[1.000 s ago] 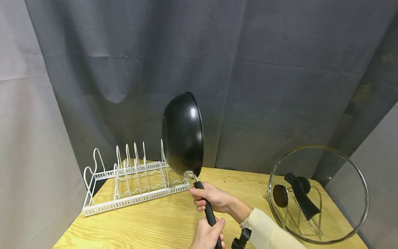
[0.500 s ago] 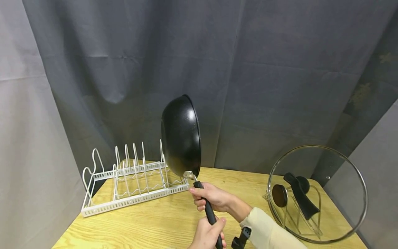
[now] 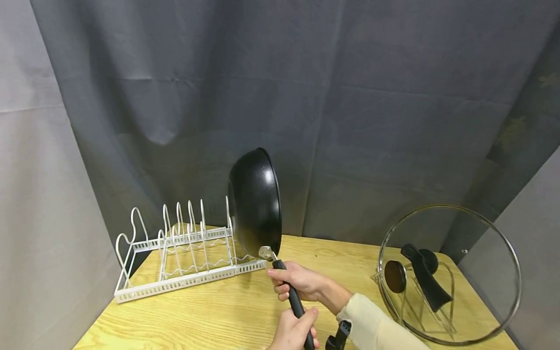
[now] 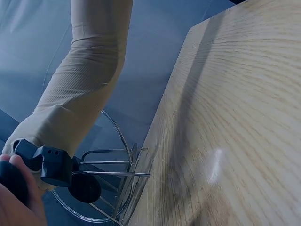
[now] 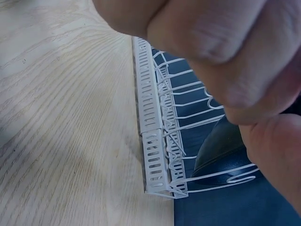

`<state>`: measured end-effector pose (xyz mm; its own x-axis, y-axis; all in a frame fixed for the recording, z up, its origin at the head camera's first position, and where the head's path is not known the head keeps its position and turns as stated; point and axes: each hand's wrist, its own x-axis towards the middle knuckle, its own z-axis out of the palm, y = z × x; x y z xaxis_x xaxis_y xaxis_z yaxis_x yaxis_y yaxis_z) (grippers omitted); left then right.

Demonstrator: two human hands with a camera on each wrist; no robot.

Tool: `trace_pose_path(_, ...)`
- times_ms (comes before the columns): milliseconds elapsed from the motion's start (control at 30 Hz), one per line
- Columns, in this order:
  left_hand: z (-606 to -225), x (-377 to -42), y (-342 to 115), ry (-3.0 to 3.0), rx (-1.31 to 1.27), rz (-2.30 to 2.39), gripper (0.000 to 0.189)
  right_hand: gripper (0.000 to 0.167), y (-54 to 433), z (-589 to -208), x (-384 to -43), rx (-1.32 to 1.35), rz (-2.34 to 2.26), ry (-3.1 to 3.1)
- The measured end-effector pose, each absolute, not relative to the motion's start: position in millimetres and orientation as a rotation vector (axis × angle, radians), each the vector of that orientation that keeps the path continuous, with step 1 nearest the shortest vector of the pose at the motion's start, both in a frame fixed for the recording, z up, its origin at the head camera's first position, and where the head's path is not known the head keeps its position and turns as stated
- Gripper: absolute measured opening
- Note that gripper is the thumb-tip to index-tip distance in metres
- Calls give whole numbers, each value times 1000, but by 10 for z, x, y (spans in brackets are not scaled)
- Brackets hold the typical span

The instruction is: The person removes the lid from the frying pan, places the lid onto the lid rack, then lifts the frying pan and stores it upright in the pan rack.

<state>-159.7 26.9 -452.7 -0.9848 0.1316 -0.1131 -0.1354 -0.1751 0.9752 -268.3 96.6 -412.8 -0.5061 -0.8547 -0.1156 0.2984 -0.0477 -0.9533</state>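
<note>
A black wok [image 3: 255, 204] stands on edge, its outside facing left, at the right end of a white wire rack [image 3: 192, 277]. In the right wrist view, rack wires pass on both sides of the wok's dark bowl [image 5: 221, 150]; whether it rests on the rack I cannot tell. My right hand [image 3: 304, 282] grips the upper part of the black handle [image 3: 294, 296], just below its metal joint. Lower down, my left hand [image 3: 292, 330] holds the handle near its end, thumb along it. Only part of the left hand [image 4: 21, 202] shows in its wrist view.
A large glass lid [image 3: 516, 287] with a steel rim leans in a wire stand [image 3: 450, 291] on the right. A black handle-shaped piece [image 3: 426, 277] and a round brown-black knob [image 3: 394, 276] are seen there. Wooden tabletop [image 3: 210, 321] lies in front; grey curtains [image 3: 372, 121] hang behind.
The wok has come down a little at the rack's right end, its top edge lower than before. Both hands keep their grip on the handle; the lid and stand stay put.
</note>
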Motion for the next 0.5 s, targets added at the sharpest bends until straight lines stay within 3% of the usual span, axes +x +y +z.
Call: trace_pose_path(500, -4612, -1668, 264, 1827, -20, 2274, 20, 22, 967, -4226, -2768, -589, -1677, 1384)
